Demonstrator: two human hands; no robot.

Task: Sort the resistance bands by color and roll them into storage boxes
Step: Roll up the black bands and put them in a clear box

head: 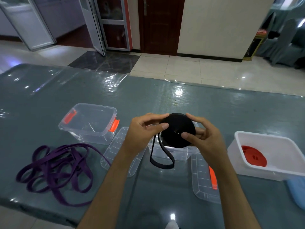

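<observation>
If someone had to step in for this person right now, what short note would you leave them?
Both hands are busy: the left hand and right hand hold the black band, nearly all rolled into a disc, with one loose loop hanging below, above a clear box.
Done: a rolled red band lies in the white box.
Left: roll in the black tail and box it. The purple bands lie tangled and unrolled on the table at left, near an open clear box with orange latches. Two clear lids lie on the table.
</observation>
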